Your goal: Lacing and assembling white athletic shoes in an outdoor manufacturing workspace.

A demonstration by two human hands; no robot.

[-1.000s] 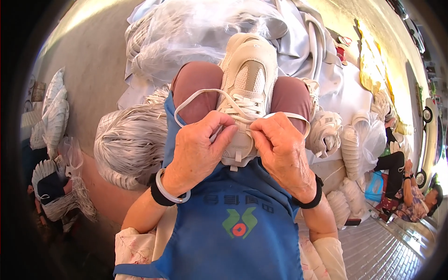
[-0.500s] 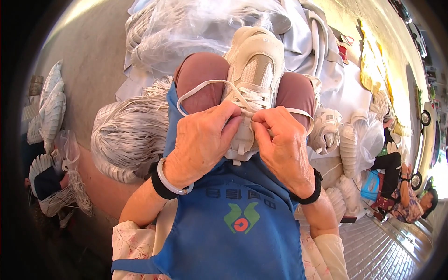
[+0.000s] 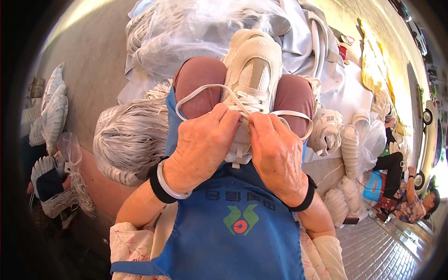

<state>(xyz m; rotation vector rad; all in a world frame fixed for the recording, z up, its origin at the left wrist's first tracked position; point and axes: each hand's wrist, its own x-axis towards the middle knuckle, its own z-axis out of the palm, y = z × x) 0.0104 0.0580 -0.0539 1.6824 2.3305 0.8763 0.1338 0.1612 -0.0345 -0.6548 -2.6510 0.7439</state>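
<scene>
Bright daylight falls from the upper right, glaring on the plastic sheeting (image 3: 200, 32); fisheye edges bend, blur and darken heavily.

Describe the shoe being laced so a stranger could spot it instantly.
Start at the blue apron; just above it, between the knees, sits a cream sneaker, toe pointing away. Both hands grip its white lace; the other shoes lie off the lap, unheld.
</scene>
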